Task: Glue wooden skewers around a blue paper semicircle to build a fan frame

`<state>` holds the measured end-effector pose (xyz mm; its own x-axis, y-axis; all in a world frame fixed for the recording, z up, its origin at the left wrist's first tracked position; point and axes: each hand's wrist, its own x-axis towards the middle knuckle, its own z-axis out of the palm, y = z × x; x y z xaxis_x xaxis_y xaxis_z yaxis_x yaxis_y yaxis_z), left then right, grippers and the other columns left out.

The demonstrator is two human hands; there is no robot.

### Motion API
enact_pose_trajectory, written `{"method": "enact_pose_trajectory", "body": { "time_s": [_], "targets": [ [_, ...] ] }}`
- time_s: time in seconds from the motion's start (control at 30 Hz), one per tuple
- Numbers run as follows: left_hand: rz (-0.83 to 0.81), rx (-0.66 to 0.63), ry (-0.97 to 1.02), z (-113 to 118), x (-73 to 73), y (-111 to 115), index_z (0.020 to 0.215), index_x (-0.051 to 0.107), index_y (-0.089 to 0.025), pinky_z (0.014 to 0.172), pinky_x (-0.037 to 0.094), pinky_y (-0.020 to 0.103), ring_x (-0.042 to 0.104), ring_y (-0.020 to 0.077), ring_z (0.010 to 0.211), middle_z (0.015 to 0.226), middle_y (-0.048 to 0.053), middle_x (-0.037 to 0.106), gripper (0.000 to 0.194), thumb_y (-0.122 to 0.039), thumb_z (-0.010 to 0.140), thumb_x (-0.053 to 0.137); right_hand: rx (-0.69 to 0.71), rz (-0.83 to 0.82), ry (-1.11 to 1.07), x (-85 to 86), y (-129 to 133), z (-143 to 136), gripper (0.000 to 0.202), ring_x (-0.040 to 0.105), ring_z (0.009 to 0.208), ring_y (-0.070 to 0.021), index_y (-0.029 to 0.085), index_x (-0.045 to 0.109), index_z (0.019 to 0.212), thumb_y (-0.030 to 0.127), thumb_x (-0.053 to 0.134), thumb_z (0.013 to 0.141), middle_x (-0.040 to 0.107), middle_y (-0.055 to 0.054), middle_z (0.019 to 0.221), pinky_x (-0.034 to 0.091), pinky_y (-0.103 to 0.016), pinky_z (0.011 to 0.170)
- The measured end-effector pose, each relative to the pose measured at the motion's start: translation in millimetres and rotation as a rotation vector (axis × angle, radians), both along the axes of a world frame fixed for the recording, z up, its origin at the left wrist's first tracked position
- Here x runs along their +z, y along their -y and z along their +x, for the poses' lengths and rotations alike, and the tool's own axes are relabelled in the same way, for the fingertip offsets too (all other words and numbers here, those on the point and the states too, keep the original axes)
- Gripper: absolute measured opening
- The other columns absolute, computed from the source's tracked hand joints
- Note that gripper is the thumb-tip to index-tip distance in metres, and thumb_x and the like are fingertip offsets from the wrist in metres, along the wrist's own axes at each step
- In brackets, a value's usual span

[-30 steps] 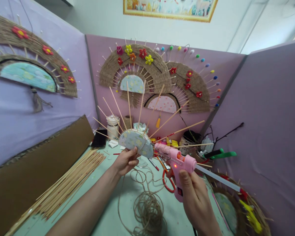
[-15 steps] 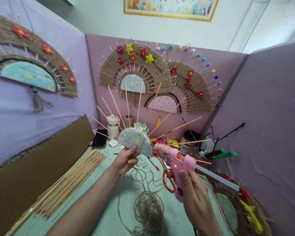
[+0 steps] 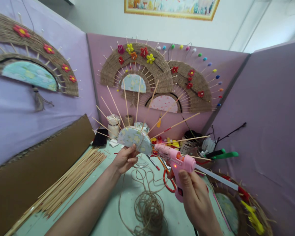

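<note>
My left hand [image 3: 126, 159] pinches the lower edge of a fabric-covered half-round fan base [image 3: 130, 137], pale blue with a flower print. Several thin wooden sticks [image 3: 116, 106] fan out from its curved edge. In my right hand [image 3: 195, 193] is a pink hot glue gun [image 3: 178, 164], its orange light lit and a long translucent glue stick [image 3: 216, 177] jutting from the back. The nozzle is at the right end of the fan base; whether it touches cannot be made out. Below the hands lies a loose tangle of jute twine [image 3: 149, 209].
Bamboo sticks [image 3: 68, 183] lie bundled at left beside a cardboard sheet [image 3: 39, 147]. Red-handled scissors [image 3: 169, 183] are under the glue gun. Finished woven fans [image 3: 137, 52] hang on the partition. A white jar [image 3: 113, 126], a black phone [image 3: 100, 137] and green-handled pliers [image 3: 225, 155] stand or lie farther back.
The fan base has tilted slightly in my left hand, so its right-hand sticks sit a little differently. The glue gun stays at its right end, with both grips unchanged.
</note>
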<state>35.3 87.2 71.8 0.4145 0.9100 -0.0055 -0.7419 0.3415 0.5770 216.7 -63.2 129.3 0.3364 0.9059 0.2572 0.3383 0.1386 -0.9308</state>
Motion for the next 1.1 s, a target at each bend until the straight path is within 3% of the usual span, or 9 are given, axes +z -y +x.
{"method": "enact_pose_trajectory", "body": {
  "time_s": [0.3, 0.57, 0.83, 1.1],
  "targets": [
    [0.014, -0.014, 0.011, -1, 3.1, 1, 0.087, 0.058, -0.016, 0.029, 0.028, 0.006, 0.060, 0.0057, 0.058, 0.081, 0.001, 0.067, 0.027, -0.015, 0.072, 0.080, 0.017, -0.017, -0.033, 0.9, 0, -1, 0.059, 0.046, 0.047, -0.0118, 0.017, 0.062, 0.070, 0.070, 0.043, 0.085, 0.047, 0.002, 0.056, 0.039, -0.023, 0.044],
    [-0.031, -0.009, 0.043, -2, 8.9, 3, 0.089, 0.057, -0.016, 0.028, 0.030, 0.006, 0.064, 0.0077, 0.060, 0.081, 0.000, 0.069, 0.034, -0.013, 0.066, 0.083, 0.010, -0.010, 0.006, -0.3, 0, 0, 0.059, 0.047, 0.046, -0.0129, 0.016, 0.062, 0.070, 0.069, 0.043, 0.086, 0.048, 0.002, 0.055, 0.040, -0.024, 0.044],
    [-0.046, 0.012, 0.017, -2, 12.7, 4, 0.111, 0.056, -0.017, 0.029, 0.029, 0.006, 0.067, 0.0085, 0.066, 0.095, 0.006, 0.072, 0.036, -0.012, 0.079, 0.072, 0.036, -0.028, 0.020, 0.7, 0, 0, 0.059, 0.046, 0.048, -0.0135, 0.017, 0.061, 0.070, 0.071, 0.041, 0.085, 0.048, 0.002, 0.055, 0.039, -0.025, 0.046],
    [-0.039, 0.023, 0.017, -3, 13.3, 3, 0.115, 0.055, -0.018, 0.028, 0.028, 0.006, 0.067, 0.0091, 0.069, 0.098, 0.007, 0.071, 0.035, -0.012, 0.083, 0.068, 0.017, -0.002, 0.055, 0.4, -1, 0, 0.059, 0.047, 0.047, -0.0137, 0.017, 0.062, 0.068, 0.069, 0.041, 0.087, 0.050, 0.001, 0.053, 0.039, -0.025, 0.045]
  ]
}}
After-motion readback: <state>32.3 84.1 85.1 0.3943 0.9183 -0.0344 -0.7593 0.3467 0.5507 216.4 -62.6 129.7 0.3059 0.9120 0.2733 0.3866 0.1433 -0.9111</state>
